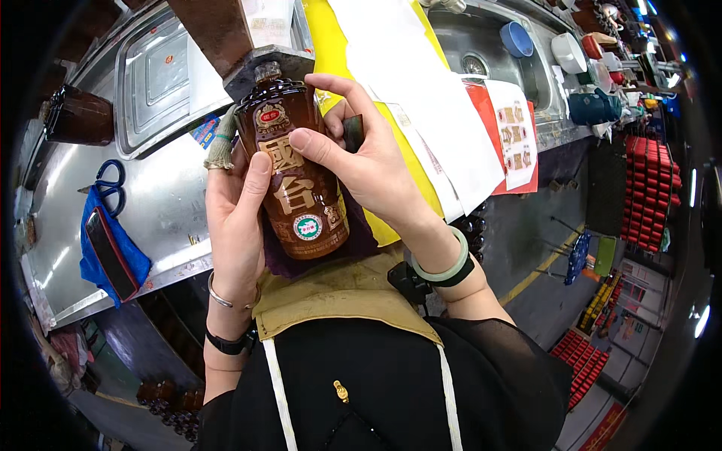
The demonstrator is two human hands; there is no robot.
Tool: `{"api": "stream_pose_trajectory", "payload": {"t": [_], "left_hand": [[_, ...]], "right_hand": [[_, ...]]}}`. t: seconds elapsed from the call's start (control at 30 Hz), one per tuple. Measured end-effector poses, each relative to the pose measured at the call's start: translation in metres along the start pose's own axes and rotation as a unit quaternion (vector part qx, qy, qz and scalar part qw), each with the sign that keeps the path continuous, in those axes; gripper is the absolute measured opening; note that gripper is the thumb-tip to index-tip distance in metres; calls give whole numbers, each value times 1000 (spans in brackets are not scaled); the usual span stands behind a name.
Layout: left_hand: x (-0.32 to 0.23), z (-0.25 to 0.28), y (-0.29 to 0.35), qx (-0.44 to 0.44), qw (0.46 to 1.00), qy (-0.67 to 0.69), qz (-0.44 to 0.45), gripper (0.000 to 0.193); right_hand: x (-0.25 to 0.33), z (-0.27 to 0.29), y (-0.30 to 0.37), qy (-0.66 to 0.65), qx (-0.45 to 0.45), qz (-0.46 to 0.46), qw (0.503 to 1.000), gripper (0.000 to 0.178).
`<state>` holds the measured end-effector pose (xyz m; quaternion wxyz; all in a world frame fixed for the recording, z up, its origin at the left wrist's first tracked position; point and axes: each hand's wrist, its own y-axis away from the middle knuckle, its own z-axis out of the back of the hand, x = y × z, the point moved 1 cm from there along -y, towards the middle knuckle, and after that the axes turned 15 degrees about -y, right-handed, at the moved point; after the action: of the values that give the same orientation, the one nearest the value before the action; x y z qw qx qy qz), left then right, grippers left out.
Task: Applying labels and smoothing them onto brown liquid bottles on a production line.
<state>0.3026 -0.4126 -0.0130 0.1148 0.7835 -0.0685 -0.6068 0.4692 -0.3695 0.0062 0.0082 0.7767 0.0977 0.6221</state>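
A brown glossy bottle (301, 203) with raised gold characters and a round green-and-white sticker is tilted in front of me, its neck pointing away. My left hand (239, 203) wraps its left side, thumb on the front. My right hand (368, 154) rests against the right side; its thumb presses the gold lettering and the index finger reaches along the shoulder. A small dark flat piece (353, 133) sits among the curled right fingers; its kind is unclear. Beside the left fingers a pale frayed bundle (222, 143), tied with green, sticks out; whether it is held is hidden.
Blue-handled scissors (113, 184) and a blue cloth (139, 259) under a dark strip lie on the metal bench, left. Behind are a brown jar (79, 116) and metal tray (158, 71). White paper (451, 143) covers a yellow sheet (331, 45) near a sink (481, 30) and gold-label sheet (513, 135).
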Motion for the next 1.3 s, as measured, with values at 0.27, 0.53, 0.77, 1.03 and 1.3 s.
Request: {"api": "stream_pose_trajectory", "payload": {"t": [0.27,0.53,0.77,1.03,1.3], "left_hand": [[-4,-1,0,4,1000,23,-3,57],[-2,3,0,30,999,40,-11,62],[-9,-1,-2,23,1000,7,8,69],[-4,1,-2,21,1000,-16,-2,70],[-7,0,-2,26,1000,-6,-3,72]], "right_hand": [[7,6,2,-20,4,-23,1000,51],[6,1,5,-11,3,-25,1000,63],[6,-1,6,-4,-7,-26,1000,70],[3,2,5,-10,4,-16,1000,69],[3,3,4,-5,7,-22,1000,70]]}}
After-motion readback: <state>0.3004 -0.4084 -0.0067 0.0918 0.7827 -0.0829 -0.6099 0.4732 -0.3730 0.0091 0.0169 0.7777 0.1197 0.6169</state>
